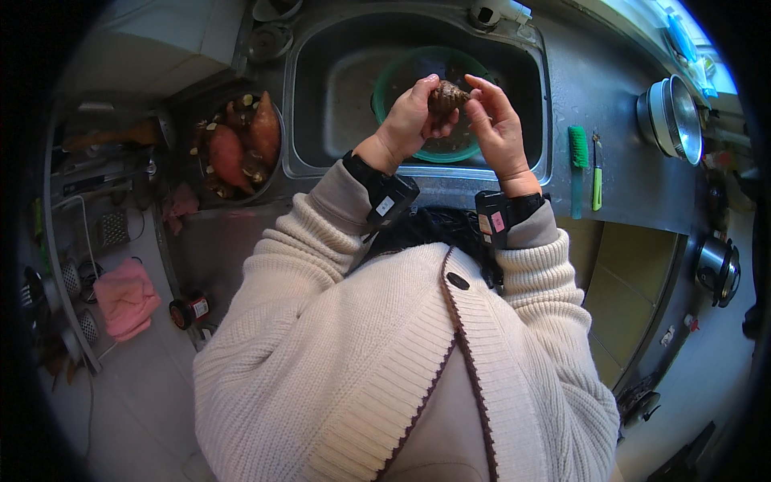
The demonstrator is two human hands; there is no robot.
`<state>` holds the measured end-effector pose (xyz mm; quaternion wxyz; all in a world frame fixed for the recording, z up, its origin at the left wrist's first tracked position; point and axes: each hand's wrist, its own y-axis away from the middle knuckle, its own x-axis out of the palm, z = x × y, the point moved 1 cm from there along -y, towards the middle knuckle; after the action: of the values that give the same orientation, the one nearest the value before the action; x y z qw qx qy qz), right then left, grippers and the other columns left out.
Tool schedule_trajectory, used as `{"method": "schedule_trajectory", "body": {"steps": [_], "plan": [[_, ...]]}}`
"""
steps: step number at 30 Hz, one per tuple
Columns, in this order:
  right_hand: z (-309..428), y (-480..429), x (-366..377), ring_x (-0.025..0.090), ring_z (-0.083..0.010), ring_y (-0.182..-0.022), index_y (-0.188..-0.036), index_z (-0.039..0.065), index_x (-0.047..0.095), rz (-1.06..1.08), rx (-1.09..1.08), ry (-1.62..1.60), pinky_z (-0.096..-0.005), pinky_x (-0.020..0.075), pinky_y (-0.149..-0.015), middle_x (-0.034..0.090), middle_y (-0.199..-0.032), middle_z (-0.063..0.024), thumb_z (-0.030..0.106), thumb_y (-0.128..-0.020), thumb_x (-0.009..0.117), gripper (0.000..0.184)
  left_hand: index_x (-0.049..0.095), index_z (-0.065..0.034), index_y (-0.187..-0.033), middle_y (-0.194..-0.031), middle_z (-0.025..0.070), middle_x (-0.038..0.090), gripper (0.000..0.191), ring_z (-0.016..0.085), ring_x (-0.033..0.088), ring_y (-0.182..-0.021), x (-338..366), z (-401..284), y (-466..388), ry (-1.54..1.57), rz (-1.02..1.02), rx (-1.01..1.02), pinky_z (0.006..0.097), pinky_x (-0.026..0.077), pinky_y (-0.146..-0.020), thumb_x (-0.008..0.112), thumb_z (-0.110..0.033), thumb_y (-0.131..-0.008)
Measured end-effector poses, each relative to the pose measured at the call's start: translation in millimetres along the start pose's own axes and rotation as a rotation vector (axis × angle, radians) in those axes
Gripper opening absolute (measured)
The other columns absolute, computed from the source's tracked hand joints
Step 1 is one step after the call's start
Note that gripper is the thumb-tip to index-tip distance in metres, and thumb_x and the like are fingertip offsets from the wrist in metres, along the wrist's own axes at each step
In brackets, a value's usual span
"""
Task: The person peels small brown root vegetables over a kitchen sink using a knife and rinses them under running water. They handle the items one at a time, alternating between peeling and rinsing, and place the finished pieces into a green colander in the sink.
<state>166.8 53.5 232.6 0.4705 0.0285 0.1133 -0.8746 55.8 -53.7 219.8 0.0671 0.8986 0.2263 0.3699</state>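
Observation:
Over the sink, my left hand (412, 117) grips a brown, ringed root vegetable (447, 98), which looks like a taro. My right hand (495, 123) has its thumb and fingers at the narrow right end of that root, with the index finger raised. Below both hands, a green plastic basin (402, 60) stands in the stainless steel sink (334, 129). Water and small bits show inside the basin, though the hands cover part of it. A round bowl (278, 165) left of the sink holds reddish sweet potatoes (227, 158) and several smaller brown roots (256, 165).
On the right counter lie a green-bristled brush (578, 147) and a peeler-like tool with a light green handle (597, 190). Metal bowls (674, 120) lean farther right. A faucet (494, 12) stands behind the sink. A pink cloth (126, 299) hangs from the rack at left.

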Motion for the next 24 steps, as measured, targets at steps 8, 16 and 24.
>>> {"method": "schedule_trajectory", "body": {"steps": [8, 16, 24], "plan": [[3, 0, 17, 0.059, -0.0134, -0.083, -0.104, 0.008, 0.057, 0.005, 0.057, -0.25, -0.0236, 0.05, -0.071, 0.058, -0.091, -0.0039, 0.019, -0.09, 0.053, 0.018, 0.044, -0.0072, -0.101, -0.078, 0.0047, 0.054, 0.03, 0.009, 0.053, -0.062, 9, 4, -1, -0.203, -0.124, 0.237, 0.0231, 0.044, -0.051, 0.042, -0.036, -0.093], [0, -5, 18, 0.053, -0.0094, -0.08, -0.092, 0.008, 0.053, -0.162, 0.136, -0.423, -0.0225, 0.0462, -0.072, 0.055, -0.086, -0.0029, 0.032, -0.095, 0.042, 0.026, 0.036, -0.0075, -0.112, -0.101, 0.0054, 0.046, 0.039, 0.013, 0.05, -0.086, 23, 12, 9, -0.802, -0.054, 0.784, 0.0213, 0.044, -0.075, 0.061, -0.022, -0.085], [6, 1, 15, 0.062, -0.0222, -0.066, -0.087, 0.008, 0.051, -0.148, -0.144, 0.224, -0.0271, 0.0495, -0.056, 0.059, -0.069, -0.0112, 0.03, -0.093, 0.047, 0.023, 0.051, -0.0082, -0.094, -0.082, 0.0037, 0.051, 0.029, 0.009, 0.051, -0.073, 20, 2, 3, -0.587, -0.111, 0.494, 0.0195, 0.044, -0.059, 0.048, -0.036, -0.09]]}}
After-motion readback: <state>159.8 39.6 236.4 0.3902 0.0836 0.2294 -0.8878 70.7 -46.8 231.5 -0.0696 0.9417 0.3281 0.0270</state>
